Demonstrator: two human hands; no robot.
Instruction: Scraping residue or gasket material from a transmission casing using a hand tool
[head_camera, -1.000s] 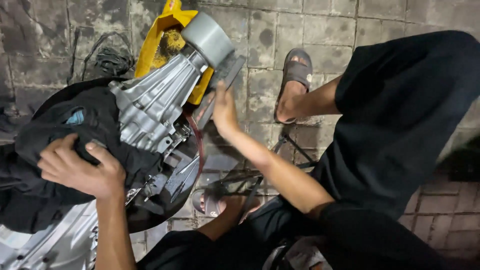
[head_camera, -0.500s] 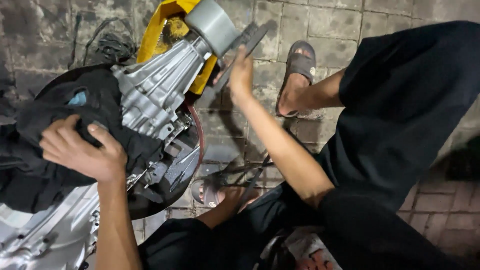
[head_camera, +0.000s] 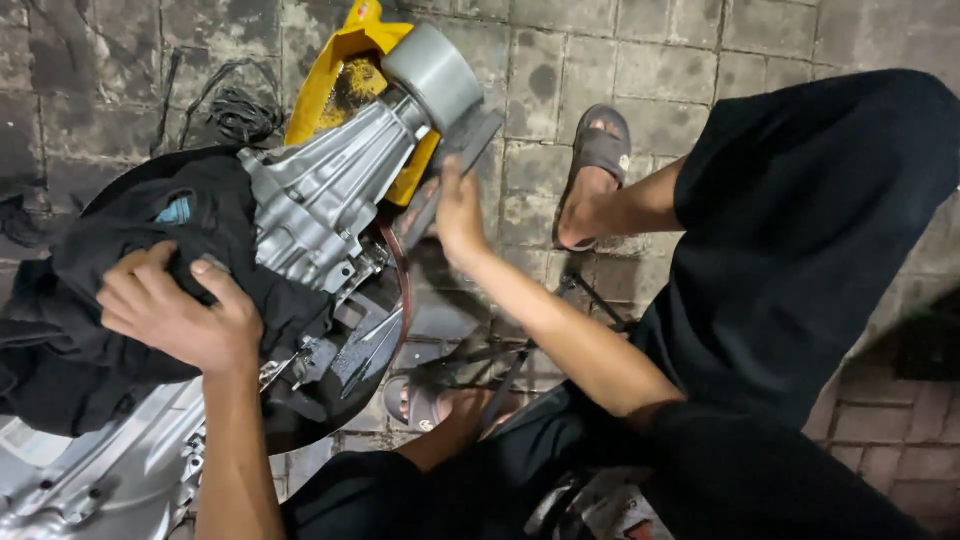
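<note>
A silver cast-metal gearbox housing (head_camera: 320, 190) lies tilted across a black round tub (head_camera: 372, 372), its grey cylindrical end (head_camera: 432, 70) pointing to the top. My left hand (head_camera: 180, 315) presses down on a black cloth (head_camera: 100, 250) draped over the housing's wide end. My right hand (head_camera: 458, 215) grips a flat dark-grey piece (head_camera: 472, 138) and holds it against the housing's narrow end, just below the cylinder. What the flat piece is, I cannot make out.
A yellow container (head_camera: 335, 75) sits under the housing's narrow end. A tangle of black wire (head_camera: 235, 105) lies on the paved ground at the upper left. My sandalled feet (head_camera: 595, 150) (head_camera: 420, 400) rest beside thin metal rods (head_camera: 520, 365) on the pavers.
My right hand, holding the flat piece, went up beside the grey cylinder and has come back down along the narrow end. My left hand stays on the cloth.
</note>
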